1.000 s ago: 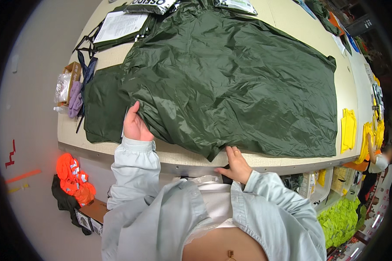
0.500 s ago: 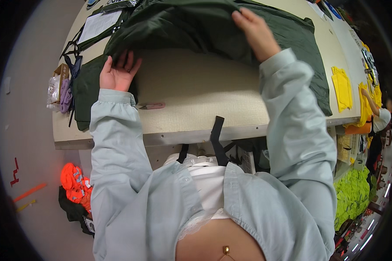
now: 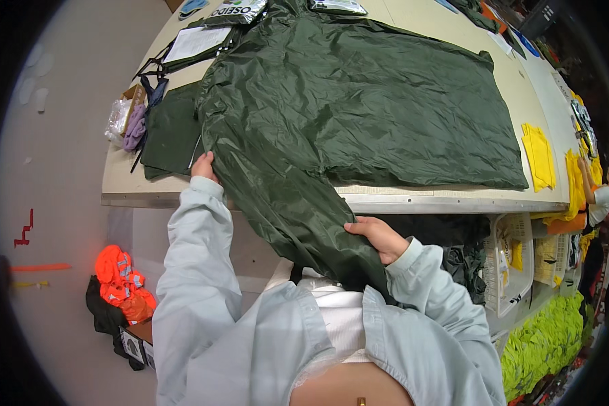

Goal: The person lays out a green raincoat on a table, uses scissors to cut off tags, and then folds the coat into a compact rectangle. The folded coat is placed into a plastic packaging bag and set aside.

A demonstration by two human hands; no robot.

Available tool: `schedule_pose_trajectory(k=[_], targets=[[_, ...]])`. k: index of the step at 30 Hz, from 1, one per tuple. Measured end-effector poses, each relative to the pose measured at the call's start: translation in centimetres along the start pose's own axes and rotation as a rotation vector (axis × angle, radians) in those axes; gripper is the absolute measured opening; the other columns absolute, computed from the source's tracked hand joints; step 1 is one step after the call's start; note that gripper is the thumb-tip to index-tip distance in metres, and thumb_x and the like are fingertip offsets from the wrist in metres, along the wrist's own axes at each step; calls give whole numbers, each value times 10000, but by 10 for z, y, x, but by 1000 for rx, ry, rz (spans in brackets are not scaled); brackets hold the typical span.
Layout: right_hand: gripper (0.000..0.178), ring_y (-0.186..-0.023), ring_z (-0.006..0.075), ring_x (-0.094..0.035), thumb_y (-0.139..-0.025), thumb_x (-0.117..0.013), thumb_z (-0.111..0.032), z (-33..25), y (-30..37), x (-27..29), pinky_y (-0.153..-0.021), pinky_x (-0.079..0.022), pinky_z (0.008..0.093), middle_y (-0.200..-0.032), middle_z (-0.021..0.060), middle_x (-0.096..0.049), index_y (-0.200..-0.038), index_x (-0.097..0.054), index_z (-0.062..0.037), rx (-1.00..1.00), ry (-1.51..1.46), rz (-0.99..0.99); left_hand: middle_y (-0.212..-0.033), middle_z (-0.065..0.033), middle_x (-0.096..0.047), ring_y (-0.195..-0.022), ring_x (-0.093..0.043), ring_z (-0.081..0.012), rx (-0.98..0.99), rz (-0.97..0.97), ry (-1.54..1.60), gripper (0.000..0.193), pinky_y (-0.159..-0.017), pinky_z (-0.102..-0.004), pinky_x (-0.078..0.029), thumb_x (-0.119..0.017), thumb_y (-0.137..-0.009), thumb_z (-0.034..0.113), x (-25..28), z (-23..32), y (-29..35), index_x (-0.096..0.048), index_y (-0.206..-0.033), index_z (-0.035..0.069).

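A dark green raincoat (image 3: 386, 108) lies spread and wrinkled over the table. One of its sleeves (image 3: 277, 196) hangs over the front edge toward my body. My left hand (image 3: 205, 168) is closed on the sleeve's left edge, its fingers partly hidden beneath the fabric. Lower down, my right hand (image 3: 381, 238) pinches the sleeve's right edge near its end, thumb on top. Beside my left hand rests a folded dark green piece (image 3: 172, 135), close against the raincoat.
Behind it are a white sheet (image 3: 195, 44) and a plastic-wrapped package (image 3: 240, 12). A small box (image 3: 137, 96) and purple cloth (image 3: 134, 128) sit at the left. Yellow cloth (image 3: 538, 155) lies at the right; white baskets (image 3: 511, 271) stand under the table. Another person's arm (image 3: 592, 186) shows far right.
The raincoat, lifted and bunched before, now lies flat across the table, covering the spot where pink-handled snips were. Both hands have come down and nearer, holding the sleeve; my left was open before.
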State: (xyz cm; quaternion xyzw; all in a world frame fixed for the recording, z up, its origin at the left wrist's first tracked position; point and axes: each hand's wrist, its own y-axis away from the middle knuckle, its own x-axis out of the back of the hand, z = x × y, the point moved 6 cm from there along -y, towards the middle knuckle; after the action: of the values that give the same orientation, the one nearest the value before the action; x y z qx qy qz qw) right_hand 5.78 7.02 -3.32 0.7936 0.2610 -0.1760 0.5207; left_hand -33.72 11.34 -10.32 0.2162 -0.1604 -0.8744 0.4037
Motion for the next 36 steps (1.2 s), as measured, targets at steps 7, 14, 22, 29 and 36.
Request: schedule_pose_trajectory(k=[7, 14, 22, 29, 36], targets=[[302, -940, 233, -605, -883, -481, -129, -51, 21, -24, -862, -475, 352, -1089, 134, -589, -1140, -488, 28, 263, -260, -115, -1132, -119, -564, -1077, -489, -307, -932, -117, -1060, 348, -932, -400, -397, -565, -739, 117, 32, -18, -34, -596, -1085, 100], [289, -895, 259, -619, -896, -454, -209, -150, 33, -34, -847, -479, 381, -1005, 140, -636, -1025, -584, 15, 538, -460, -214, -1180, -20, -537, -1121, -447, -286, -1091, -297, -1593, 453, -941, -382, -389, -653, -666, 147, -22, -11, -3, -590, -1111, 203], [299, -934, 267, -600, -896, -445, -210, -162, 21, -17, -865, -463, 391, -1051, 139, -619, -1058, -572, 6, 583, -392, -10, -1140, -6, -568, -1090, -484, -237, -1383, -662, -1403, 477, -925, -415, -377, -709, -626, 215, -62, 1, 18, -601, -1091, 221], [374, -931, 251, -599, -780, -504, -92, -138, 20, 2, -845, -476, 365, -1066, 134, -596, -1136, -502, 24, 432, -140, 177, -1009, -45, -600, -983, -547, -279, -1014, -915, -1637, 307, -864, -417, -432, -698, -648, 312, -66, 0, 16, -659, -939, 225], [153, -709, 299, -612, -710, -640, -189, -126, -12, 42, -627, -472, 416, -753, 105, -629, -799, -617, -67, -16, 2143, 472, -748, -80, -615, -670, -605, -185, -195, -1141, -1340, 293, -619, -274, -485, -743, -647, 223, -14, 107, 9, -671, -872, 50]])
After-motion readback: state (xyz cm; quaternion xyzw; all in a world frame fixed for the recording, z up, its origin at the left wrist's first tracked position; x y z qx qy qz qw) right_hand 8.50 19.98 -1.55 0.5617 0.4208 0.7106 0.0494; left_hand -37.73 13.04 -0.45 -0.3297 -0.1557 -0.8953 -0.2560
